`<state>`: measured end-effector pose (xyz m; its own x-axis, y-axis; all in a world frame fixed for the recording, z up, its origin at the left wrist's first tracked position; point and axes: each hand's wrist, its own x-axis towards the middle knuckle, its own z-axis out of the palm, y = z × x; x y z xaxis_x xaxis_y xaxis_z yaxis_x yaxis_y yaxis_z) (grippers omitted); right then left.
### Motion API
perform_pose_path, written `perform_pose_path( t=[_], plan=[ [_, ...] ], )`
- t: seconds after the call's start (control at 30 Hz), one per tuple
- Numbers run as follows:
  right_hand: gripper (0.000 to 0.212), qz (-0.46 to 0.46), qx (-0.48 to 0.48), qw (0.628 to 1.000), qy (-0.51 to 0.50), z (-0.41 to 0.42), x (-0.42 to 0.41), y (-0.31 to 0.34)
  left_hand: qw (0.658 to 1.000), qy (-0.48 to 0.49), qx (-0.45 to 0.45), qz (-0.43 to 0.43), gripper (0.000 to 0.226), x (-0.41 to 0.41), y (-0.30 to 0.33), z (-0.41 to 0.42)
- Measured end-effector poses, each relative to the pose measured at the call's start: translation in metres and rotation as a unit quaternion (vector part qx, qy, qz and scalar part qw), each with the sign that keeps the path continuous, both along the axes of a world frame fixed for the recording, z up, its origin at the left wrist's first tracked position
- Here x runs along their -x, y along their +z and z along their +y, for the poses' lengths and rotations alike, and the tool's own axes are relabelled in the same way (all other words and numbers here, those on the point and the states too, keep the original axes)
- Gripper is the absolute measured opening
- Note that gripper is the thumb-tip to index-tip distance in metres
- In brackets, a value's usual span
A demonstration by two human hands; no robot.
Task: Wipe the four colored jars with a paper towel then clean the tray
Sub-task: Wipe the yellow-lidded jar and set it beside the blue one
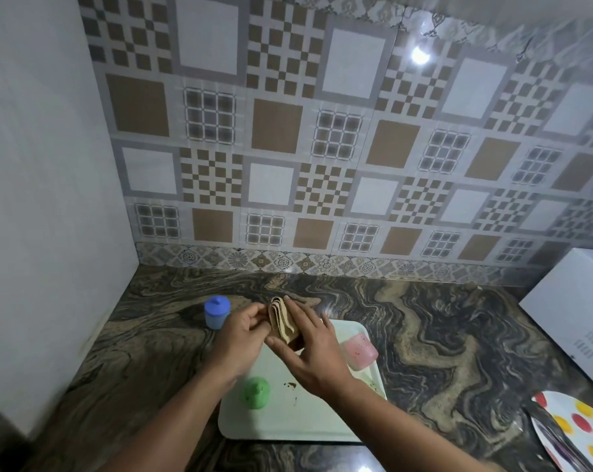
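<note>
— Fingers point(254, 311) of the left hand point(235, 338) pinch one edge of the folded paper towel point(283, 321); the right hand point(308, 356) lies nearly flat along its other side, fingers straight.

— Why both hands?

— Refolding it to a clean face, I'd guess. The blue jar point(216, 311) stands off the tray point(288, 427), on the surface point(441, 352), likely already wiped. The green jar point(256, 391) and pink jar point(361, 350) wait on the tray, beside brown smears point(291, 385).

— And the fourth?

— Hidden, I cannot tell.
</note>
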<state>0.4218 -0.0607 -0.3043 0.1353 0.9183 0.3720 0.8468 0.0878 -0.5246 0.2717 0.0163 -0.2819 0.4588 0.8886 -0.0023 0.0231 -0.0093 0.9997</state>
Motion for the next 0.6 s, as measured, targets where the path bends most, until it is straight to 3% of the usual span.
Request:
perform_pose_path(
  t=[0.07,0.1,0.17,0.2,0.27,0.33,0.43,0.5,0.6],
  plan=[
    [0.071,0.192,-0.006,0.981,0.001,0.0,0.0,0.005,0.999,-0.027,-0.022,0.005,0.022,0.0,0.001,-0.004],
    [0.064,0.346,0.01,0.938,-0.02,0.003,0.0,0.01,0.999,-0.029,-0.029,0.005,0.018,0.0,0.001,-0.006],
    [0.057,0.598,0.086,0.791,-0.091,0.011,-0.008,0.015,0.999,-0.026,-0.036,-0.002,0.012,-0.001,0.001,-0.01],
    [0.058,0.666,0.112,0.729,-0.112,0.013,-0.014,0.018,0.999,-0.026,-0.037,-0.005,0.012,-0.001,0.0,-0.011],
    [0.06,0.71,0.107,0.681,-0.144,0.015,-0.026,0.021,0.999,-0.026,-0.04,-0.006,0.012,0.001,-0.001,-0.011],
    [0.064,0.717,0.071,0.674,-0.163,0.014,-0.032,0.029,0.999,-0.021,-0.038,-0.003,0.013,0.003,-0.003,-0.01],
    [0.081,0.725,0.033,0.68,-0.102,0.01,-0.036,0.04,0.999,0.0,-0.031,0.006,0.016,0.005,-0.006,-0.007],
    [0.085,0.682,0.027,0.726,-0.084,0.01,-0.038,0.04,1.0,0.006,-0.027,0.007,0.016,0.005,-0.005,-0.006],
    [0.065,0.526,0.001,0.845,-0.099,0.01,-0.034,0.037,1.0,0.006,-0.027,0.005,0.016,0.003,-0.005,-0.007]
  ],
)
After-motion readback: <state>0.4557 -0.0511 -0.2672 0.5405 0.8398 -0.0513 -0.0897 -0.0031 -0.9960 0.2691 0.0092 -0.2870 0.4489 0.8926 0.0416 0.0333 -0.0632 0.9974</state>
